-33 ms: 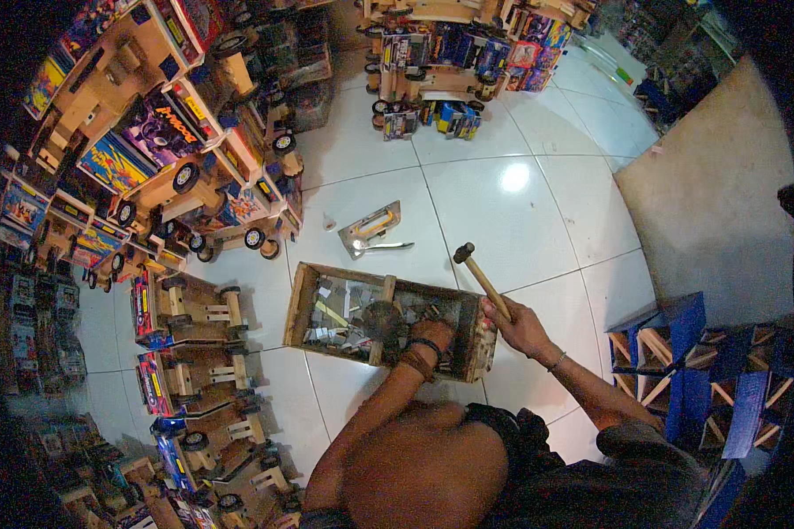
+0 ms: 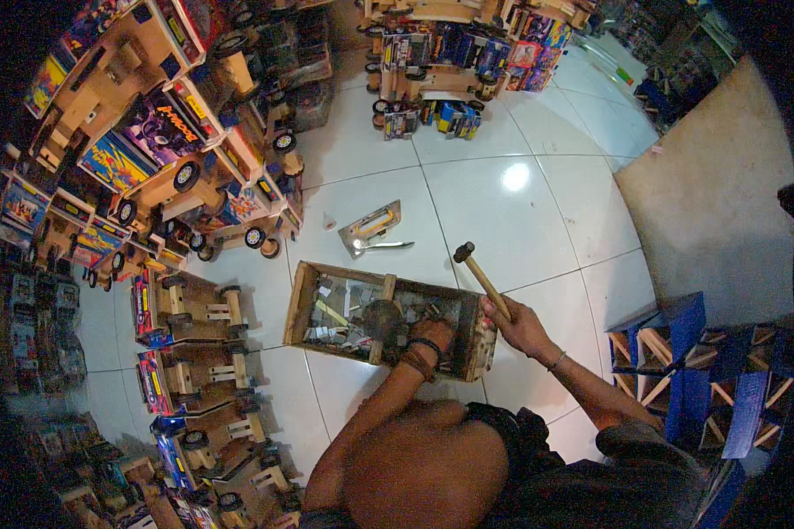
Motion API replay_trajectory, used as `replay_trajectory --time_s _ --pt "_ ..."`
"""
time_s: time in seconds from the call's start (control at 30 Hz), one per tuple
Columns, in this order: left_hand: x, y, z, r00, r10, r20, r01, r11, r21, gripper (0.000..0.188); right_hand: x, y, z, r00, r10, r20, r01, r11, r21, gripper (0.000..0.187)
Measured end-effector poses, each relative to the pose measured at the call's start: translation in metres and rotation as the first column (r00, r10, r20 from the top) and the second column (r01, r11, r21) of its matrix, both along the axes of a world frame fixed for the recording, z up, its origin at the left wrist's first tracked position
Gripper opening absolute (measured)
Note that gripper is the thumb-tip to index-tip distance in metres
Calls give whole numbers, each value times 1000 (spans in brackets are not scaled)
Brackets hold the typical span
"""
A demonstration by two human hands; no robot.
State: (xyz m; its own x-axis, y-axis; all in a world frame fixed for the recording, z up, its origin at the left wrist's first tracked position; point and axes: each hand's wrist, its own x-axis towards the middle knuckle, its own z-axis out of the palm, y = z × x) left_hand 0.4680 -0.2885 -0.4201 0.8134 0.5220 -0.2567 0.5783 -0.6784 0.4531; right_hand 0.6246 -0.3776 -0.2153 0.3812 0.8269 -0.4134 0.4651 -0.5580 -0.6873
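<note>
A two-part wooden box (image 2: 293, 309) lies on the tiled floor in front of me. My left hand (image 2: 437, 332) reaches down into its right compartment among small dark pieces, and its fingertips are hidden there. My right hand (image 2: 522, 330) is closed round the wooden handle of a hammer (image 2: 483, 280), just beyond the box's right end; the dark head points up and away. In the left compartment are scattered small grey and whitish flat scraps (image 2: 333, 310). A dark round piece (image 2: 382, 320) sits at the divider.
Beyond the box lie a flat metal plate with a yellowish handle (image 2: 370, 227) and a thin shiny tool (image 2: 388, 245). Wooden toy trucks (image 2: 185, 176) are stacked at left, with more in rows (image 2: 212, 309) and at the back (image 2: 441, 79). Blue-sided wooden pieces (image 2: 684, 331) stand at right.
</note>
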Motion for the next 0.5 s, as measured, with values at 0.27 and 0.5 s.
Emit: replay_trajectory --time_s 0.27,0.5 --pt "-14 32 146 961 -267 -74 252 953 -168 44 7 5 -2 1000 -1 -25 0 999 -40 54" --pt "-88 56 315 829 373 417 140 584 -800 28 0 30 44 967 58 249 -108 975 194 40"
